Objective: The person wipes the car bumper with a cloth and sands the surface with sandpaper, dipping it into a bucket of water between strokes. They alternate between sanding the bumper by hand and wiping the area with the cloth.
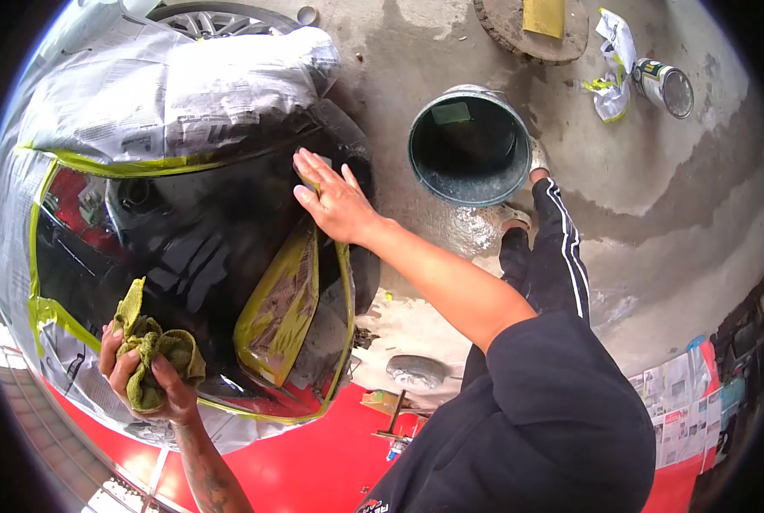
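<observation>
My left hand (153, 380) grips a bunched, damp-looking olive-green cloth (172, 350) above the lower left of the car. My right hand (339, 201) lies flat with fingers stretched out at the edge of the glossy black car panel (194, 227). A small yellowish edge shows by its fingers; what it is I cannot make out. Below that hand is a lamp-shaped area (284, 308) covered in paper and yellow-green tape. Newspaper sheets (202, 94) held by the same tape border the black panel.
On the wet concrete floor stands a dark green bucket (472, 192) holding dark water, close to my feet. Beyond it are a round slab (502, 34) with a yellow piece on it, a tin can (664, 88) and a crumpled plastic bag (613, 64). A wheel (416, 372) lies nearer.
</observation>
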`<state>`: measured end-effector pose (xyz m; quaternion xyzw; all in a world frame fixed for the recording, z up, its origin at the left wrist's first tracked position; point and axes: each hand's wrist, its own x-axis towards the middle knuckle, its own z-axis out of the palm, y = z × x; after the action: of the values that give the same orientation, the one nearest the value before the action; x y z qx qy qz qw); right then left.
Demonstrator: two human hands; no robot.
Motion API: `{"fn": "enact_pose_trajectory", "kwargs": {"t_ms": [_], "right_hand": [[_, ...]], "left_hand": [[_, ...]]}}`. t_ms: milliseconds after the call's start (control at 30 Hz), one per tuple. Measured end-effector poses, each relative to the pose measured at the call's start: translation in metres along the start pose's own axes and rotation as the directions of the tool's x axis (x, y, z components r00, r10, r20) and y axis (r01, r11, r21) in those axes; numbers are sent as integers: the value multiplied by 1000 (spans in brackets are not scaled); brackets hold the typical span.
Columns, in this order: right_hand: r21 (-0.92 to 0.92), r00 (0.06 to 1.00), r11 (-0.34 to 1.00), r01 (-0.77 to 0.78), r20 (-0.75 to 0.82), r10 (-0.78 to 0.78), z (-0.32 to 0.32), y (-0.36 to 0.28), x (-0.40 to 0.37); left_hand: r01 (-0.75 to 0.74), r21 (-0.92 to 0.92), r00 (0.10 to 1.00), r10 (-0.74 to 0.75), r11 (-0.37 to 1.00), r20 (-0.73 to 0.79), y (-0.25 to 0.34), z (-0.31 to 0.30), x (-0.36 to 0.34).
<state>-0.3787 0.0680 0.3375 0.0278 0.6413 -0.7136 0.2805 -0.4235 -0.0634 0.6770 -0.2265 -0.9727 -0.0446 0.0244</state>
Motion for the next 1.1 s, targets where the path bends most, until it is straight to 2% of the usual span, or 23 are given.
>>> {"fn": "enact_pose_trajectory", "kwargs": {"t_ms": [133,233,333,367,433,500,567,633,700,767,800,867,900,933,967,1000,1033,1100], "right_hand": [[23,973,977,-210,-95,211,-7,25,39],[37,974,979,-199,-103,202,9,10,30],[9,993,995,-103,-49,103,6,-3,0],[-11,995,996,-84,-56,83,3,1,3],[-35,985,988,-151,-85,147,-1,16,33],[25,988,994,-104,-108,106,2,30,29],[83,982,987,-136,-120,145,3,50,-2],[120,939,937,-327,-74,337,10,83,-31],[137,900,896,-422,-61,432,14,87,-34],[177,913,922,-344,-167,373,34,101,-5],[81,946,963,-257,-181,268,25,89,0],[237,996,971,-30,-70,48,2,66,-9],[292,1000,956,12,17,-18,-10,51,-21],[347,992,933,-91,114,54,-25,41,-35],[308,985,943,-126,150,83,-36,39,-48],[349,974,910,-224,90,206,-43,41,-67],[219,979,959,-180,-50,195,-50,61,-77],[233,888,895,-380,-181,423,-74,-7,-105]], "left_hand": [[43,18,999,-43,999,-9,3,0,-1],[13,34,1000,-14,999,10,-1,-3,0],[14,33,1000,-14,999,2,-1,-1,0],[29,28,1000,-29,999,0,1,0,-1],[50,19,999,-50,999,-13,3,1,0],[43,23,999,-43,999,-9,2,1,0],[32,28,999,-32,999,0,0,0,0],[18,35,999,-19,999,28,-1,-4,0],[-1,-29,1000,1,1000,5,-2,2,2],[-7,-57,999,4,998,-47,-2,5,4],[-13,-64,999,10,998,-50,1,3,6],[-15,-60,994,9,998,-106,1,3,9],[5,-67,995,-12,998,-99,3,-2,9],[-33,-72,987,21,997,-157,-1,0,8],[-31,-101,982,12,994,-191,0,-3,10],[-12,-111,980,-10,994,-200,0,-4,9],[3,-105,976,-26,994,-218,3,-7,7],[2,-162,961,-46,987,-272,4,-10,1]]}}
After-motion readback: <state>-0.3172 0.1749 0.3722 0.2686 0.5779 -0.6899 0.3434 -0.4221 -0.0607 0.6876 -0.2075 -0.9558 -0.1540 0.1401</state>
